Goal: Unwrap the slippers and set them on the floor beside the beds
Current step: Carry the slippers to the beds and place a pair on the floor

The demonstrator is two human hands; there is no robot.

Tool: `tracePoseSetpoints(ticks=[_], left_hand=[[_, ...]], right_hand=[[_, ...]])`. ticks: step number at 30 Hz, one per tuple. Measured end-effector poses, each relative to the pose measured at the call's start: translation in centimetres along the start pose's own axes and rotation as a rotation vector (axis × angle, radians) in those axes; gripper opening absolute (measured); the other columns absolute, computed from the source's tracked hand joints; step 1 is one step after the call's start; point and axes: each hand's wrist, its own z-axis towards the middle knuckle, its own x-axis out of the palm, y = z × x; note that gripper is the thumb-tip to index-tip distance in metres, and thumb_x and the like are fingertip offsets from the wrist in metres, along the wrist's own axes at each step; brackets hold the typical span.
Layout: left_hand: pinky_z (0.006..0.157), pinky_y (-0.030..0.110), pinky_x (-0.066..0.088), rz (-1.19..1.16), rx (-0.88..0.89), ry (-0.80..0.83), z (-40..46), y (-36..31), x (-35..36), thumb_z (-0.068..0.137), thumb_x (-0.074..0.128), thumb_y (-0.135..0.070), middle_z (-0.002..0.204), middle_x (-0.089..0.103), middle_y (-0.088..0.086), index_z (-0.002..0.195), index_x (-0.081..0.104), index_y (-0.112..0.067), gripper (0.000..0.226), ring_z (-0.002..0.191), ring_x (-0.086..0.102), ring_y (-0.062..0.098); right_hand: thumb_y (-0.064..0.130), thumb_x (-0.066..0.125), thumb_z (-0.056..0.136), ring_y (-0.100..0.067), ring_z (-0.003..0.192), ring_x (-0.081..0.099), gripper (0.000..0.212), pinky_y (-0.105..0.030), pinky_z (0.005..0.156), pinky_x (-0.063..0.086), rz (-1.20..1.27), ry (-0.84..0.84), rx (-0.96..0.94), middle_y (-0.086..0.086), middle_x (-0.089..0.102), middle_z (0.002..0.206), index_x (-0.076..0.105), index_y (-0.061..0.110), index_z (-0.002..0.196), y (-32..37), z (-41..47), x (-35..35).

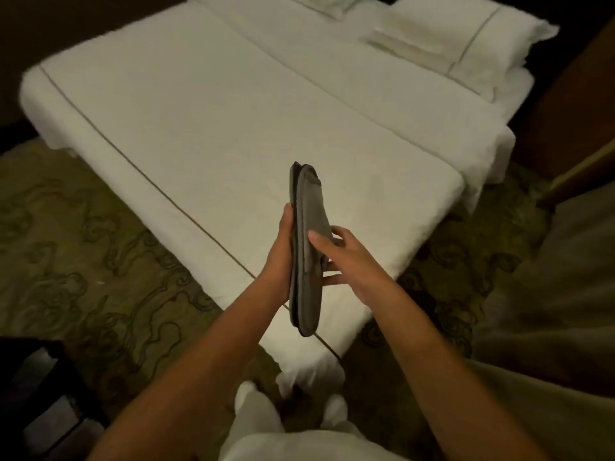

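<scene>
Above the near corner of the bed [206, 134], a pair of dark grey slippers [307, 251] is held in the air between both hands, pressed flat together as one stack. Its long axis runs near to far, with the far end tipped up and slightly left, and the near end hanging just over the bed's corner edge. The left hand [279, 257] lies along the left face of the stack, palm against it, fingers closed round the hidden side. The right hand [346, 261] meets it from the right, thumb on the upper face and fingers curled beneath, so both hands grip the pair and neither is nearer than the other. No wrapper can be made out on the slippers; whether a clear sleeve remains is too hard to tell in this dim light.

Judged from this, the pair is probably ready to be parted and lowered. The patterned carpet [83, 244] lies open to the left of the bed, with a dark piece of furniture [36, 394] at the near left. To the right a narrower strip of floor runs between this bed and a second bed [549, 294], whose cover fills the near right. The person's white-trousered legs [259, 424] stand at the corner, so room directly below is tight.
</scene>
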Motion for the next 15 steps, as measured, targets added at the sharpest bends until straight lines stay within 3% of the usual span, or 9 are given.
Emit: tracePoseSetpoints(ticks=[4, 8, 12, 15], left_hand=[[0.102, 0.052, 0.05, 0.084, 0.21, -0.137, -2.6, -6.3, -8.8, 0.076, 0.055, -0.081, 0.124, 0.07, 0.01, 0.128, 0.065, -0.027, 0.076, 0.117, 0.067, 0.028], [0.102, 0.049, 0.051, 0.067, 0.283, -0.267, -4.0, -13.3, -20.2, 0.068, 0.065, -0.08, 0.124, 0.07, 0.008, 0.132, 0.06, -0.022, 0.086, 0.114, 0.068, 0.026], [0.081, 0.036, 0.063, 0.06, 0.336, -0.422, -5.6, -21.5, -31.1, 0.057, 0.076, -0.077, 0.108, 0.076, 0.0, 0.137, 0.052, -0.026, 0.098, 0.092, 0.076, 0.015], [0.074, 0.026, 0.061, 0.09, 0.415, -0.514, -6.3, -27.9, -38.6, 0.059, 0.079, -0.07, 0.119, 0.068, -0.001, 0.142, 0.044, -0.028, 0.1, 0.095, 0.073, 0.013]], right_hand=[[0.069, 0.076, 0.069, -0.026, 0.103, 0.071, 0.084, -0.045, 0.078, 0.063, -0.082, 0.204, -0.003, -0.008, 0.07, 0.117, 0.055, 0.019, 0.132, 3.1, 3.4, 9.5], [0.065, 0.078, 0.067, -0.026, 0.094, 0.075, 0.079, -0.04, 0.075, 0.063, -0.094, 0.229, -0.072, -0.013, 0.073, 0.106, 0.061, 0.008, 0.12, 6.1, 7.9, 21.7], [0.052, 0.083, 0.072, -0.029, 0.1, 0.072, 0.07, -0.039, 0.074, 0.062, -0.022, 0.249, -0.084, -0.014, 0.072, 0.111, 0.059, 0.009, 0.122, 10.3, 12.4, 34.4], [0.052, 0.087, 0.066, -0.025, 0.105, 0.071, 0.079, -0.039, 0.082, 0.061, 0.004, 0.26, -0.147, -0.007, 0.073, 0.115, 0.059, 0.012, 0.128, 14.3, 15.7, 42.3]])
